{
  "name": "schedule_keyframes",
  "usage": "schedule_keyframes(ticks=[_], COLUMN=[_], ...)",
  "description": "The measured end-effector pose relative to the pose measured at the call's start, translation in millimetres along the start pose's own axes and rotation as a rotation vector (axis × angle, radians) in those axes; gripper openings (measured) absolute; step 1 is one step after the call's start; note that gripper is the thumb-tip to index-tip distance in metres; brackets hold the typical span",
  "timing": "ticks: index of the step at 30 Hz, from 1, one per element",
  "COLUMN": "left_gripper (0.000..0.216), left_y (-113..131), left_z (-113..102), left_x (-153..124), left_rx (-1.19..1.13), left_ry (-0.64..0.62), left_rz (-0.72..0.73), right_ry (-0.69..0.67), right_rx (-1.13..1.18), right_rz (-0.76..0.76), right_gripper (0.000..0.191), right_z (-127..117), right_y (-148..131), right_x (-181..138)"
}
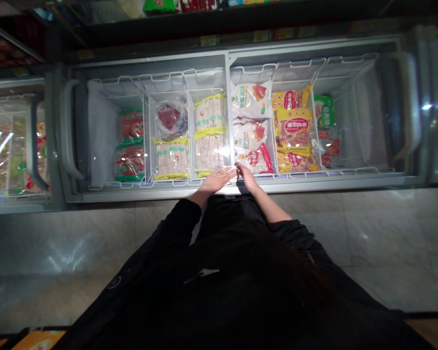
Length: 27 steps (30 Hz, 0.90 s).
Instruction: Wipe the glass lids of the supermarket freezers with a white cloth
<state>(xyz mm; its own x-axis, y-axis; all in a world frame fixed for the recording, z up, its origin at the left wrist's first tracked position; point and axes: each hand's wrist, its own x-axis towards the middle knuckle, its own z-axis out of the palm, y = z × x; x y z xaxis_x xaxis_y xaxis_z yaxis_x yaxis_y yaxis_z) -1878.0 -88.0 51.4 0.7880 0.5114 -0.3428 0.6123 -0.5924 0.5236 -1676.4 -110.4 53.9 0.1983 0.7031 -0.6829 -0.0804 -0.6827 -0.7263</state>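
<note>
An open chest freezer point(241, 187) stands in front of me, split by white wire baskets full of frozen food packs. My left hand point(219, 178) lies flat with fingers stretched out over the freezer's front rim, just below a yellow-edged pack of pale sticks point(209, 141). My right hand point(245, 174) reaches to the near edge of a white and red bag point(257, 159) in the basket right of the centre bar. Its fingertips touch or pinch that bag; the grip is not clear.
Other baskets hold red and green packs point(130, 146), a bagged piece of red meat point(170, 118), yellow and red packs point(294, 131) and green packs point(324, 112). Closed freezers with handles flank this one point(7, 146). Grey tiled floor point(387, 233) lies underfoot.
</note>
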Motion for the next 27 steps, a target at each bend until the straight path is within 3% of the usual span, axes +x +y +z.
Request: schedule_keyframes(ticks=[3, 6, 10, 13, 17, 20, 23, 27], left_gripper=[0.065, 0.068, 0.065, 0.065, 0.068, 0.072, 0.074, 0.071], left_y=[-19, -28, -5, 6, -18, -33, -19, 11], left_z=[-15, -26, -18, -16, -36, -45, -38, -26], left_x=[11, -1, -11, 10, 42, 42, 31, 39], left_rx=[0.045, 0.051, 0.042, 0.032, 0.021, 0.01, -0.024, -0.049], left_ry=[0.07, 0.122, 0.075, 0.043, 0.061, 0.12, 0.133, 0.076], left_rz=[-0.095, -0.272, -0.217, -0.117, -0.171, -0.318, -0.385, -0.325], right_ry=[0.036, 0.066, 0.074, 0.077, 0.094, 0.092, 0.082, 0.067], right_rx=[0.054, 0.094, 0.144, 0.171, 0.181, 0.184, 0.186, 0.167], right_rz=[0.045, 0.095, 0.139, 0.167, 0.199, 0.203, 0.192, 0.16], right_gripper=[0.046, 0.043, 0.036, 0.035, 0.037, 0.041, 0.043, 0.042], right_z=[-1, -2, -2, -3, -6, -5, -2, 2], right_y=[-1, -7, -18, -23, -27, -33, -41, -49], right_x=[5, 5, -1, -3, 2, 7, 11, 19])
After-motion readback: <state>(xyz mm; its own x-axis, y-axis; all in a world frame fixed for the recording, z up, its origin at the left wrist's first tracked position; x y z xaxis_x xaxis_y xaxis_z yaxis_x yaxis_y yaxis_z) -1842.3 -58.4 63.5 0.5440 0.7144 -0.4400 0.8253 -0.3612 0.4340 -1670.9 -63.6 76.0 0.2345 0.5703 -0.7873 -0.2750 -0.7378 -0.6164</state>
